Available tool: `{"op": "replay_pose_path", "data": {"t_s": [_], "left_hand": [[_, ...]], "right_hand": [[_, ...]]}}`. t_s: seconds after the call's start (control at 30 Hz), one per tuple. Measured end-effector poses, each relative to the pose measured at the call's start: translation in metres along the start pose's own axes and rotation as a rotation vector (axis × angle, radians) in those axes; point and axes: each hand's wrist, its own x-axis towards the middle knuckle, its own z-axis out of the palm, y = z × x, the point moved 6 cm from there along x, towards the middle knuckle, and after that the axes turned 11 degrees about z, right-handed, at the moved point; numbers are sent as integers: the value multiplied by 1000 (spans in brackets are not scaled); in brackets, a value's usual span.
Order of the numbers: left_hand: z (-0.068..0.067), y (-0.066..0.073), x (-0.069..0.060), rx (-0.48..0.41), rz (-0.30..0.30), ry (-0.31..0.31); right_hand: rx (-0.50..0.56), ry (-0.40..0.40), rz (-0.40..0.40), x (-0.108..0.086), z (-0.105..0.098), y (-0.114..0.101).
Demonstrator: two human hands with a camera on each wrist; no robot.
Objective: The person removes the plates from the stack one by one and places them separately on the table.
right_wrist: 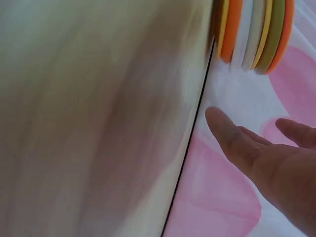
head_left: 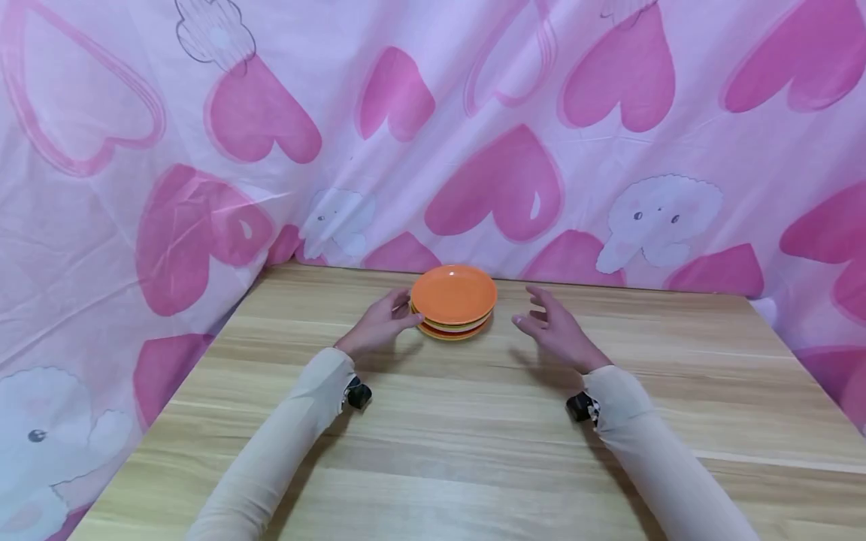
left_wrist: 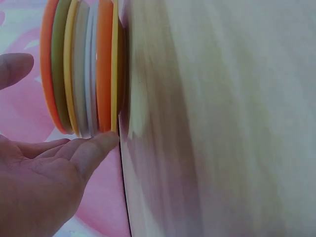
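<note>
Wood table: left fingers spread at plate stack; right fingers spread, farther.

Is closed at the back and at both sides by pale pink cloth, creased at the left and printed with deeper pink hearts and white, fluffy animal figures. Has in front a table with light wood grain, reaching close to the cloth at the far edge. Is lit softly, with pale shine on the near surface.
</note>
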Motion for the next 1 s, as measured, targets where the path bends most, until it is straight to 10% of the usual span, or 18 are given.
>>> {"op": "replay_pose_path", "data": {"t_s": [0.43, 1.0], "left_hand": [[1, -3, 9, -54, -3, 64], [2, -4, 9, -47, 7, 80]], "right_hand": [[227, -109, 62, 21, 4, -23], [227, -105, 44, 40, 23, -34]]}}
